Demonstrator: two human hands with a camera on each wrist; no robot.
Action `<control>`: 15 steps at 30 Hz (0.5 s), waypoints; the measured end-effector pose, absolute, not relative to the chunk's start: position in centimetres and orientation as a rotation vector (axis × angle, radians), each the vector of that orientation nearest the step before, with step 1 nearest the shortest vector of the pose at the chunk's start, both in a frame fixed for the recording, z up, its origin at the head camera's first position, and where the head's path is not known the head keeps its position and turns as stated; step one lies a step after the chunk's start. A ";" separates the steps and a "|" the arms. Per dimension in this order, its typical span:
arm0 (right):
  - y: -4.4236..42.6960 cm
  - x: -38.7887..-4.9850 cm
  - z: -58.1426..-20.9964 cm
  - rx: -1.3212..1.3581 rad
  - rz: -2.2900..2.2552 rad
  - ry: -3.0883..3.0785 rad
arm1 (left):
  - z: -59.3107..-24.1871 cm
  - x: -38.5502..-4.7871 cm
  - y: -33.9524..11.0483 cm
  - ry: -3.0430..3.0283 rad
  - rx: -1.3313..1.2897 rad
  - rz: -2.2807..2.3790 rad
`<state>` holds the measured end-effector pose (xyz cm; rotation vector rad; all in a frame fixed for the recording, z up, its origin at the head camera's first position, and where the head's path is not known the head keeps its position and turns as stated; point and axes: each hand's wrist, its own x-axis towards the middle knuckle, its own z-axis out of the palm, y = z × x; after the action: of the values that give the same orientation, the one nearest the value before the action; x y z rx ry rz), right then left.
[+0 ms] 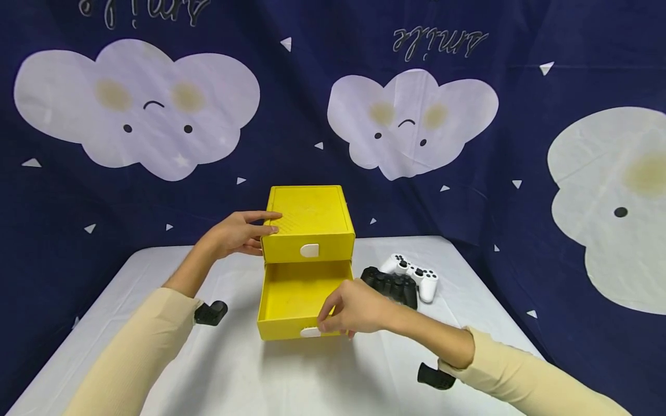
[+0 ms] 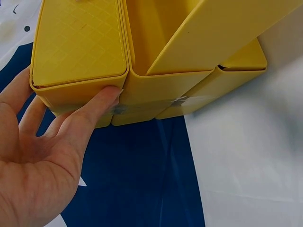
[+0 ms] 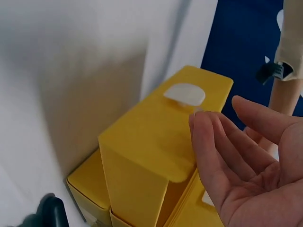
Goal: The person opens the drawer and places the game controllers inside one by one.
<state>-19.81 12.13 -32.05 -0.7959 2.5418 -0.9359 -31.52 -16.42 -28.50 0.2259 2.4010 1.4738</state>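
A yellow mini drawer unit (image 1: 311, 209) stands on the table. Its top drawer (image 1: 333, 248) is closed, with a white handle (image 1: 309, 250). Below it, a pulled-out drawer (image 1: 296, 294) shows its yellow floor. My left hand (image 1: 236, 236) touches the unit's upper left side with fairly straight fingers, and the left wrist view shows those fingers (image 2: 94, 106) against the side wall. My right hand (image 1: 359, 309) is at the front of the pulled-out drawer, beside its white handle (image 3: 180, 93). In the right wrist view its fingers bend loosely, with the thumb apart from them.
Right of the unit lie a black game controller (image 1: 390, 284) and a white game controller (image 1: 428, 283), partly overlapping. A white cloth (image 1: 229, 370) covers the table. Behind hangs a dark blue curtain (image 1: 291, 104) with clouds. Black wrist devices (image 1: 210, 313) sit at both sleeves.
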 end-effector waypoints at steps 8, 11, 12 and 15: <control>13.0 -20.8 -31.1 -0.752 -0.914 2.588 | -28.3 -31.4 -16.4 2.399 0.238 1.476; 13.6 -21.7 -30.8 -0.720 -0.927 2.625 | -28.3 -31.3 -16.3 2.396 0.241 1.477; 13.8 -22.1 -30.7 -0.712 -0.932 2.637 | -28.2 -31.3 -16.3 2.395 0.240 1.478; 14.8 -23.3 -30.6 -0.667 -0.940 2.688 | -28.2 -31.3 -16.3 2.395 0.235 1.480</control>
<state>-23.33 14.84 -30.62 -0.6671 2.6882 -0.9404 -31.31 -16.32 -28.25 0.2346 2.3947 1.4796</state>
